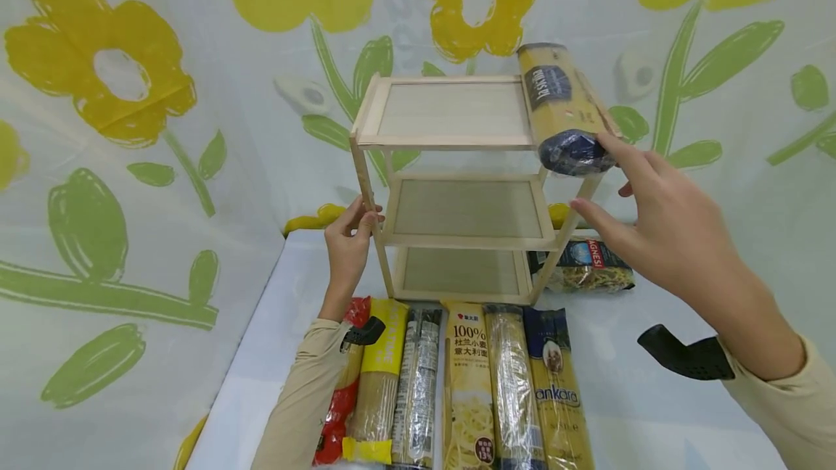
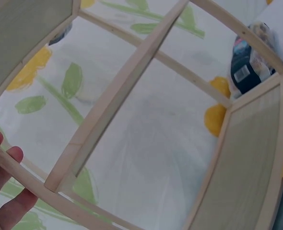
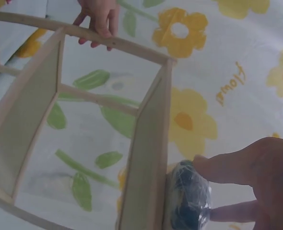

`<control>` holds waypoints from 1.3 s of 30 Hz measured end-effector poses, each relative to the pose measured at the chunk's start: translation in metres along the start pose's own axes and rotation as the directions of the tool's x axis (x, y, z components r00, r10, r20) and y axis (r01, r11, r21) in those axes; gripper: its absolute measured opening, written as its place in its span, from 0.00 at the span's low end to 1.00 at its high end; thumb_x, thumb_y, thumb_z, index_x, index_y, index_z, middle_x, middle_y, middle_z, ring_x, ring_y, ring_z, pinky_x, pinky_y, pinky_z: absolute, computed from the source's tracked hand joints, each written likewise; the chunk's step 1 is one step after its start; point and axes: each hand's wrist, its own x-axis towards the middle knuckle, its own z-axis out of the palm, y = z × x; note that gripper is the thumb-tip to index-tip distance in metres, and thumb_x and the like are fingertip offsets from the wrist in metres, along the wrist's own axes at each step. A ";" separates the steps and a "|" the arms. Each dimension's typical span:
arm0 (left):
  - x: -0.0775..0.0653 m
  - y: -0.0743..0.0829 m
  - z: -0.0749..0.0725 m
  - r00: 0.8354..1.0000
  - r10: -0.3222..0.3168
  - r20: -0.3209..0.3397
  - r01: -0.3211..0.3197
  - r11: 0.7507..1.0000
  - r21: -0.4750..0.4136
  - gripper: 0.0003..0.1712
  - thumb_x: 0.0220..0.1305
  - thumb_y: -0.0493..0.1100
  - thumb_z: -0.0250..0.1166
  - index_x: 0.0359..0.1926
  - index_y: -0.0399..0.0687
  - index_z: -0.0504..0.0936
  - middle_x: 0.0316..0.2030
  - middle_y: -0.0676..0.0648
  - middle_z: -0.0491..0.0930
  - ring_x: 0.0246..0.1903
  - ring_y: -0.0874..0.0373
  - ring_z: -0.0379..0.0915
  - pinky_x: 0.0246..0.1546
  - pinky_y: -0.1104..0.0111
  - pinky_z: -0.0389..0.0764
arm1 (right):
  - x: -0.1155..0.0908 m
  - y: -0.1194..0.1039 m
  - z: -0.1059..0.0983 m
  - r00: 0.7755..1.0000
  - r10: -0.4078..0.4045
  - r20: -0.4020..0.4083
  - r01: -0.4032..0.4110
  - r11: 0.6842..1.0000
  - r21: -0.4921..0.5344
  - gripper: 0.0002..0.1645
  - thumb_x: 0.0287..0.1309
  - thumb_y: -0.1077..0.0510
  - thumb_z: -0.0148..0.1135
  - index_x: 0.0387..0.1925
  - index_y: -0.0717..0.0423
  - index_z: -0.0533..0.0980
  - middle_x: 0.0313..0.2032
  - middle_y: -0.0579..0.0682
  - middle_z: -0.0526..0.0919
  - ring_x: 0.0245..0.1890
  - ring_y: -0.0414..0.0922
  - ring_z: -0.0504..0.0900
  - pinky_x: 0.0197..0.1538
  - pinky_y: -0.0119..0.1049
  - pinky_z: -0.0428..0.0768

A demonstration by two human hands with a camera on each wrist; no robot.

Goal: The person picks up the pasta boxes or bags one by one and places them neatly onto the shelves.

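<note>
A three-tier wooden shelf rack point(image 1: 453, 142) stands with thin pale panels in its frames. My left hand point(image 1: 347, 241) grips its left post between thumb and fingers; in the left wrist view the fingertips point(image 2: 16, 154) curl over the wooden bar. On the right end of the top tier lies a yellow pasta package point(image 1: 555, 96) with a dark blue end and a dark label, its near end jutting past the front edge. My right hand point(image 1: 675, 231) is at that near end, a fingertip touching the wrapper and the thumb spread apart below. The crinkled wrapped end point(image 3: 187, 196) shows in the right wrist view.
Several pasta packages lie in a row before the rack, among them a yellow-labelled one point(image 1: 382, 368), a cream one point(image 1: 468, 383) and a blue-topped one point(image 1: 555, 390). Another pasta bag point(image 1: 591, 267) lies behind the rack's right leg. A flower-printed cloth point(image 1: 248, 93) hangs behind.
</note>
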 end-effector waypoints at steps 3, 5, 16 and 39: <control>0.000 0.001 -0.002 1.000 -0.014 0.002 0.014 1.000 0.005 0.23 0.64 0.29 0.58 0.60 0.28 0.70 0.40 0.29 0.81 0.36 0.33 0.78 0.38 0.72 0.79 | -0.010 0.002 0.001 0.998 -0.035 -0.043 0.036 0.999 0.022 0.44 0.52 0.53 0.69 0.69 0.53 0.61 0.49 0.62 0.75 0.36 0.55 0.77 0.26 0.51 0.71; 0.000 0.002 -0.002 1.000 -0.016 0.002 0.016 1.000 0.003 0.23 0.64 0.30 0.58 0.59 0.28 0.70 0.40 0.29 0.81 0.36 0.33 0.79 0.38 0.72 0.79 | -0.017 0.003 0.002 0.997 -0.055 -0.060 0.057 0.998 0.029 0.43 0.51 0.55 0.70 0.67 0.56 0.63 0.49 0.62 0.75 0.36 0.55 0.78 0.26 0.50 0.72; -0.001 -0.001 -0.004 1.000 -0.015 0.014 0.015 1.000 0.014 0.23 0.64 0.30 0.59 0.60 0.29 0.70 0.40 0.30 0.81 0.36 0.33 0.78 0.36 0.69 0.80 | -0.057 0.011 0.013 0.999 -0.015 -0.039 0.018 0.997 0.074 0.37 0.47 0.55 0.74 0.59 0.58 0.72 0.47 0.57 0.79 0.34 0.48 0.78 0.27 0.38 0.76; 0.000 0.002 -0.002 1.000 -0.019 0.018 0.019 1.000 0.007 0.21 0.65 0.31 0.59 0.58 0.29 0.73 0.40 0.31 0.82 0.37 0.37 0.78 0.35 0.71 0.78 | -0.135 0.044 0.070 0.906 0.279 0.318 -0.320 0.944 0.083 0.35 0.52 0.45 0.69 0.56 0.61 0.71 0.44 0.59 0.79 0.38 0.52 0.78 0.30 0.39 0.79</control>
